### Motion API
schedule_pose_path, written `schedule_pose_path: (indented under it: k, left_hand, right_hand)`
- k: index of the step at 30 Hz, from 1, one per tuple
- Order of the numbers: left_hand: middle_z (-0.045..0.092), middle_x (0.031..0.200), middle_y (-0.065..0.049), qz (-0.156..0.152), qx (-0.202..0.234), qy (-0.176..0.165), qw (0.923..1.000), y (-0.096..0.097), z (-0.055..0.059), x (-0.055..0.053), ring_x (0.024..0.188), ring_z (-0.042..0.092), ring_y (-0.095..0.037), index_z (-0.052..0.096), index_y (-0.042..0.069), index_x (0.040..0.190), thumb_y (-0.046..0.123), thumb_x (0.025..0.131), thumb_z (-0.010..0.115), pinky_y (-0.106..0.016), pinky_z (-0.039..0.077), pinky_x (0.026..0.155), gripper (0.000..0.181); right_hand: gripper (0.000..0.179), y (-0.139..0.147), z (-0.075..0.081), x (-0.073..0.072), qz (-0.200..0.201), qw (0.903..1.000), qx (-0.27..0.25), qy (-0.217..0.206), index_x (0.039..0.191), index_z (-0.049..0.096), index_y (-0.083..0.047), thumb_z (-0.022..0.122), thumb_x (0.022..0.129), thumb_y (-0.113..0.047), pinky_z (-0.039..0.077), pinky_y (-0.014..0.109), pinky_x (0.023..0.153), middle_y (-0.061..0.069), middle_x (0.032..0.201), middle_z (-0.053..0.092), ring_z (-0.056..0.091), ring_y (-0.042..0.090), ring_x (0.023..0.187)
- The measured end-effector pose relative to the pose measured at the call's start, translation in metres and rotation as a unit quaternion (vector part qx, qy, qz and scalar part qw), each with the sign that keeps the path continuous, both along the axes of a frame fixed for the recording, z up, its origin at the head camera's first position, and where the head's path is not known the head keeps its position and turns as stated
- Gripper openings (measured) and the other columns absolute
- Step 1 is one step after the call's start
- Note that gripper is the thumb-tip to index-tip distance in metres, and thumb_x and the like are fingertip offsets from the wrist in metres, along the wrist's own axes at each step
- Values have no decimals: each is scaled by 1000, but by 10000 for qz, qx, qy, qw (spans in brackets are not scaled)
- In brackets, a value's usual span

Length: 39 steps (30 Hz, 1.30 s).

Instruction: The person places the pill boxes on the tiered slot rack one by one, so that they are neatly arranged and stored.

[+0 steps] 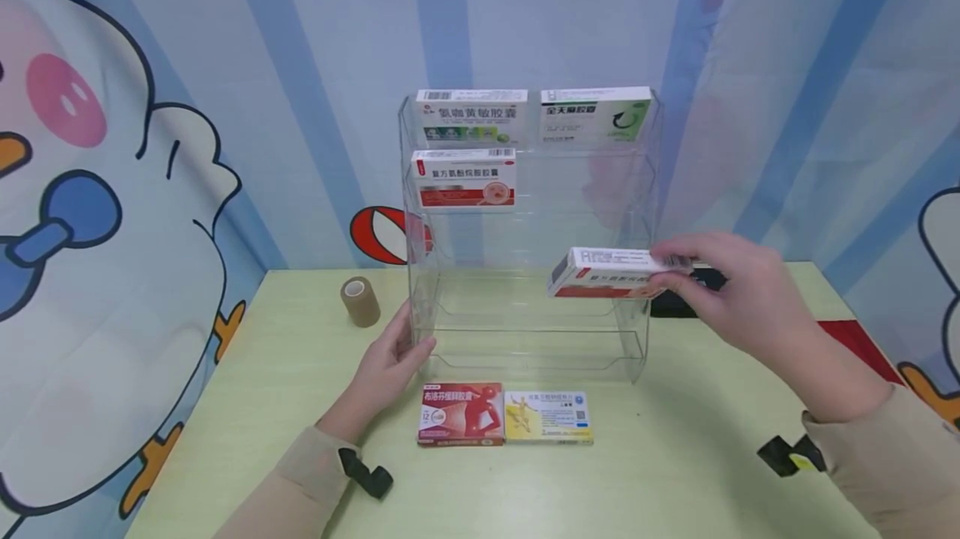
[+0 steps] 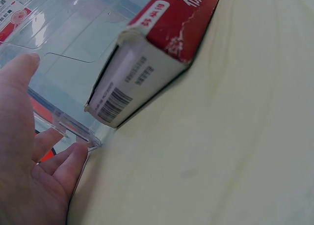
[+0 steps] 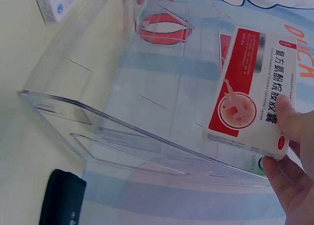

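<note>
A clear acrylic display rack (image 1: 536, 345) stands on the table. My left hand (image 1: 386, 364) holds its lower left side, the thumb in front and the fingers around the outer edge. My right hand (image 1: 742, 297) pinches one end of a white-and-red medicine box (image 1: 603, 274) between thumb and fingers, in front of the rack's right half; the right wrist view shows the box's printed face. Two white-and-green boxes, left (image 1: 472, 121) and right (image 1: 596, 118), fill the top tier. Another white-and-red box (image 1: 465, 181) sits on the second tier at the left.
A red medicine box (image 1: 461, 414) and a yellow-and-white one (image 1: 549, 418) lie side by side before the rack. A brown tape roll (image 1: 362, 303) stands at the left. Behind the rack's right side lies a black case (image 3: 63, 200). A printed curtain (image 1: 315, 106) hangs behind.
</note>
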<state>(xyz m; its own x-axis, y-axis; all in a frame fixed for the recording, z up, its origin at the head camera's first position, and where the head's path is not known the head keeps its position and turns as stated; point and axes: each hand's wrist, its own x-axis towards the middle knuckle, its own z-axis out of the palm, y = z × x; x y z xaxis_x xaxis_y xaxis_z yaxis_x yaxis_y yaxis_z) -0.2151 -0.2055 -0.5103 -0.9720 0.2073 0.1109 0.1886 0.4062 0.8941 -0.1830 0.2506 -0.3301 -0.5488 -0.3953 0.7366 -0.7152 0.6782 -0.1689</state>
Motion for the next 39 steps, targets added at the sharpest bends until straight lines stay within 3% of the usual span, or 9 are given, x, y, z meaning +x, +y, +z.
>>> schedule_pose_path:
  k: [2,5,8,12,20,22,29,39]
  left_hand:
    - [38,180,-3,-7,-1,18,10000,0,0,0,166,40,-33,21,49,174,37,111,68,-56,42,130,80]
    - [38,180,-2,6,10,26,10000,0,1,0,166,40,-32,21,49,174,37,110,69,-54,42,130,81]
    - [38,180,-6,-22,53,87,9999,-1,1,1,164,41,-33,21,45,175,33,111,68,-55,42,130,81]
    - [38,179,-11,-44,82,175,9998,-1,1,2,163,42,-36,21,39,177,29,112,67,-55,41,131,80]
    - [38,179,-11,-52,115,151,9998,0,0,2,163,43,-36,22,41,176,29,112,67,-56,42,130,80]
    - [38,179,-10,-60,118,152,9998,0,0,2,163,43,-35,22,41,176,29,112,67,-55,42,130,80]
    - [36,180,-9,-62,73,132,9999,0,1,2,165,40,-34,20,43,176,31,112,67,-55,40,131,80]
    - [36,181,-8,-62,60,87,9999,2,4,2,165,40,-34,20,43,176,32,111,68,-54,41,131,81]
  right_hand:
    - [50,-2,9,-4,-46,9999,-88,73,118,83,-7,70,102,-52,46,0,84,12,113,85,77,26,95]
    - [31,-7,23,-10,-212,9995,-168,141,119,83,-6,88,93,-22,45,6,79,13,114,84,77,29,99]
    - [39,-14,37,-16,-409,9985,-279,219,120,83,-4,94,82,-1,44,9,78,14,115,84,78,29,97]
    - [33,-23,53,-26,-543,9968,-528,266,122,81,-3,90,89,-2,40,2,85,15,117,83,77,30,98]
    - [29,-37,68,-45,-808,9921,-932,229,125,80,-3,84,97,-10,38,0,90,16,124,81,75,29,105]
    - [29,-40,70,-51,-826,9915,-986,192,126,80,-2,83,99,-11,43,7,91,17,124,80,74,30,105]
    - [26,-47,67,-72,-1021,9909,-874,-72,124,80,-2,83,99,-9,59,53,96,18,126,80,72,37,115]
    - [27,-52,60,-82,-1364,9876,-420,-661,126,78,-7,82,100,-14,56,58,108,15,136,78,69,39,125]
